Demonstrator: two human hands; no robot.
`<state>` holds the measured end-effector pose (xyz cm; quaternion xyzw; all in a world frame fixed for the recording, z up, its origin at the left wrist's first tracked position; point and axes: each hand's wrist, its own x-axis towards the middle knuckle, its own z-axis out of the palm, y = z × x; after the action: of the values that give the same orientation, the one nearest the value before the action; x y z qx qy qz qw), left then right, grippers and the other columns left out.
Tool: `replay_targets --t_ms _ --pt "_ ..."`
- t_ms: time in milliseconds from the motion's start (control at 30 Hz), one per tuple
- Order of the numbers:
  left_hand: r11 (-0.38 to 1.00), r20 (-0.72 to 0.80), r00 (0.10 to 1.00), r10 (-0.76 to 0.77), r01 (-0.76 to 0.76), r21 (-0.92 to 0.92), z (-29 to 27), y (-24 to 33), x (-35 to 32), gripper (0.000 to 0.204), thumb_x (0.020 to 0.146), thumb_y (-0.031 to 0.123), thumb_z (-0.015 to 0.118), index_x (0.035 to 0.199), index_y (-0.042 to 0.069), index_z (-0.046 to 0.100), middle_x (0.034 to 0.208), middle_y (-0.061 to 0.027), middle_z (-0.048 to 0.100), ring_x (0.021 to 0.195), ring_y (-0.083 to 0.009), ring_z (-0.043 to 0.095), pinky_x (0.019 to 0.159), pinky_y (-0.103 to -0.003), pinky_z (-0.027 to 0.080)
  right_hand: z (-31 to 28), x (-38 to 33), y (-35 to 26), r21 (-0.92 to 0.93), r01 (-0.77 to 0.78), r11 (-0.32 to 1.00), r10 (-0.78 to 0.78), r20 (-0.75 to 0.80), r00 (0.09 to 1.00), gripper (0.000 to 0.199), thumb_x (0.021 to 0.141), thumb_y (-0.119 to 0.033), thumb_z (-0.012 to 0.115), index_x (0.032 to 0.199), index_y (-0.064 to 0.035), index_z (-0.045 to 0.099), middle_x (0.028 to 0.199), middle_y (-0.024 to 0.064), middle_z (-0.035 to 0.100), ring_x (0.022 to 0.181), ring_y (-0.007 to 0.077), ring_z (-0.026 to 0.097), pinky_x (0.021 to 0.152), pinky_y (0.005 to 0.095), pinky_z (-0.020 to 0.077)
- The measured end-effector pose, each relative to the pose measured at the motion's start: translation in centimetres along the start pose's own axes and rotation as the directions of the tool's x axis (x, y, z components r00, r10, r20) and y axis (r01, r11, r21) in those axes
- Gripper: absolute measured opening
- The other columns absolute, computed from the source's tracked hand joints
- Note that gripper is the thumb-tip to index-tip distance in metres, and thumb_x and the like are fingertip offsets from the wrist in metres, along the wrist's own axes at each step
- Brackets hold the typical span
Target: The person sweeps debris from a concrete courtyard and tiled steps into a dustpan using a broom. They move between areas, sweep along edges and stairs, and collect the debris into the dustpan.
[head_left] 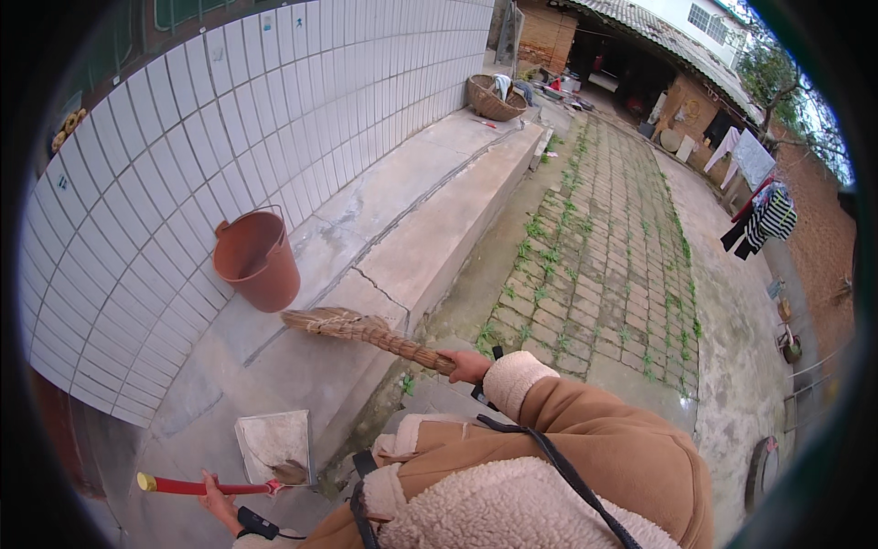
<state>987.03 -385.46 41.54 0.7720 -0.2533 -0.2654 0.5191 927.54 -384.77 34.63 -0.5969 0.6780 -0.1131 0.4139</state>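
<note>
My right hand (470, 366) is closed round the handle end of a straw broom (361, 331). The broom points left, its head over the concrete ledge near a reddish-brown bucket (265, 265). At the lower left, my left hand (218, 500) grips the red handle of a dustpan (274, 435), whose handle has a yellow end cap. The dustpan's pale pan lies low over the concrete, with a small greyish-brown heap of debris (291, 471) near its handle side. I cannot tell whether the pan touches the ground.
A white tiled wall (274, 101) borders the ledge (439, 210) on the left. Farther along stands a wicker basket (494, 99) with cloth in it. Right of the ledge's drop lies weedy brick paving (604, 247). Laundry (766, 220) hangs at the far right.
</note>
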Motion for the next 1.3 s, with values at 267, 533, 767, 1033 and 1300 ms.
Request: replay_targets --t_ms 267,533,767,1033,1300 --pt "0.998 0.058 0.998 0.036 -0.034 -0.044 9.3 1.9 -4.3 0.048 0.072 0.044 0.063 0.096 0.004 0.054 0.085 -0.0048 0.058 0.079 -0.0171 0.053 0.044 -0.032 0.036 -4.1 -2.7 4.9 -0.131 -0.03 0.991 0.05 0.154 0.987 0.078 0.056 -0.019 0.065 0.128 -0.0175 0.035 0.094 0.0171 0.058 0.088 0.0329 0.055 0.073 0.039 0.0433" --pt "0.985 0.163 0.972 0.169 -0.171 -0.002 16.4 1.9 -4.9 0.038 0.073 0.039 0.063 0.084 0.003 0.055 0.079 -0.0066 0.056 0.074 -0.0175 0.051 0.047 -0.036 0.038 -4.3 -1.9 7.8 -0.118 0.346 0.931 -0.289 0.34 0.895 0.064 0.065 -0.019 0.06 0.125 -0.0192 0.039 0.095 0.0192 0.058 0.084 0.0366 0.055 0.073 0.0403 0.0425" --pt "0.995 0.078 0.992 0.099 -0.101 0.018 14.6 2.4 -8.2 0.034 0.073 0.035 0.063 0.078 0.003 0.054 0.075 -0.0064 0.054 0.068 -0.0193 0.048 0.044 -0.035 0.037 -6.9 -3.3 12.5 0.048 0.229 0.972 -0.229 0.393 0.891 0.078 0.056 -0.012 0.061 0.129 -0.0189 0.034 0.098 0.0168 0.057 0.089 0.0307 0.055 0.077 0.0374 0.0415" --pt "0.997 0.11 0.991 0.077 -0.078 0.005 16.8 -2.2 -2.3 0.029 0.071 0.029 0.067 0.067 0.004 0.052 0.055 -0.0026 0.048 0.045 -0.0145 0.045 0.038 -0.03 0.036 -7.3 -0.9 17.2 0.001 0.081 0.997 -0.08 -0.165 0.983 0.073 0.058 -0.018 0.066 0.125 -0.0162 0.039 0.098 0.0206 0.057 0.091 0.0352 0.054 0.077 0.0372 0.0436" --pt "0.984 0.086 0.994 0.063 -0.076 0.158 17.9 -0.3 -3.9 0.031 0.073 0.037 0.063 0.075 0.007 0.053 0.075 -0.0041 0.059 0.063 -0.017 0.055 0.045 -0.033 0.046 -4.4 3.1 17.6 -0.021 -0.001 1.0 0.002 0.026 1.0 0.075 0.06 -0.016 0.067 0.128 -0.0149 0.035 0.094 0.022 0.058 0.089 0.0344 0.055 0.077 0.0374 0.0431"
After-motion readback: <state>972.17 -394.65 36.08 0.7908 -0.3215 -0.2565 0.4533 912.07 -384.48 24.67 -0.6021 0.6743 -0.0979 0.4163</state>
